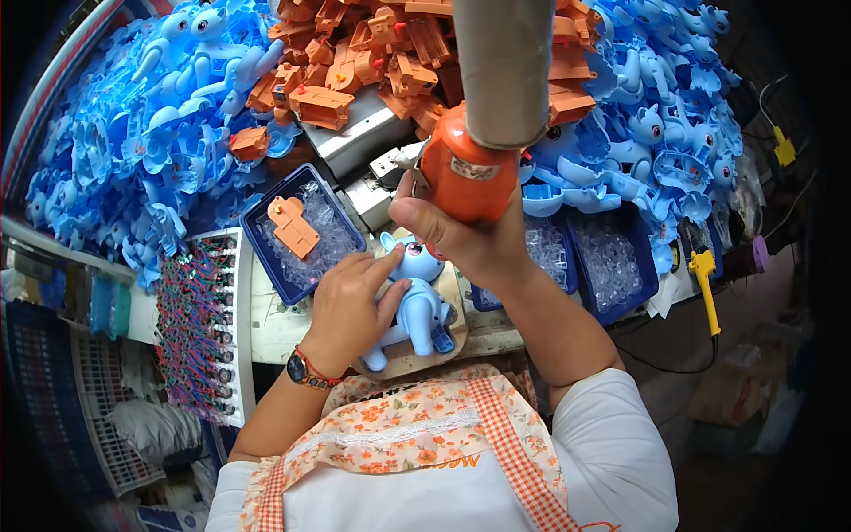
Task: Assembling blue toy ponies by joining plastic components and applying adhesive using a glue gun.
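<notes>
A light-blue plastic toy animal (420,309) with a large pink-and-dark eye lies on a pale wooden fixture (401,365) in front of me. My left hand (351,301) grips it at the head and upper body, index finger pressed near the eye and thumb at the neck. Above the toy, my right hand (479,244) is wrapped round an orange power screwdriver (467,170), with a thick grey-beige tube (503,71) rising from its top. The tool's tip is hidden behind my right hand.
Blue toy shells (133,133) heap up at the left, more blue shells (656,133) at the right, orange plastic housings (355,53) between. Navy trays of clear parts (292,288) (612,306) flank the fixture. Wired parts (195,319) fill a white rack. A yellow-handled tool (706,284) hangs right.
</notes>
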Tool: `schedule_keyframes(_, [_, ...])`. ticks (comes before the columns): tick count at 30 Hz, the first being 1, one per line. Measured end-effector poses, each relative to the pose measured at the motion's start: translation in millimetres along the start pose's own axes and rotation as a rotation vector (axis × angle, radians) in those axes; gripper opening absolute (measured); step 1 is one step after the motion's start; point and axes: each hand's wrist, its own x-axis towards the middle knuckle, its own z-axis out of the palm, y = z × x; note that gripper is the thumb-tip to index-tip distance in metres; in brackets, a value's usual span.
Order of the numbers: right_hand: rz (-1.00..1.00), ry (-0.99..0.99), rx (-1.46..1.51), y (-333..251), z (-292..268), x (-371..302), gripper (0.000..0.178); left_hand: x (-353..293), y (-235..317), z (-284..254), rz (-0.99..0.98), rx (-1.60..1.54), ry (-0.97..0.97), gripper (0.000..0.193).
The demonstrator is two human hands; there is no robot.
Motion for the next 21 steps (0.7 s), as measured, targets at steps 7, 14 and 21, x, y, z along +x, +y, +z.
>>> schedule_keyframes(7, [-0.031,-0.021,-0.052,6,1,4,0.029,1,-4,4,0.034,-0.072,0.06,0.034])
schedule_keyframes(14, [0.027,-0.07,-0.062,11,-1,7,0.033,3,-4,5,0.02,-0.091,0.038,0.034])
schedule_keyframes(21, [0.236,-0.141,-0.049,11,-4,7,0.043,-4,-10,2,-0.022,-0.16,0.031,0.033])
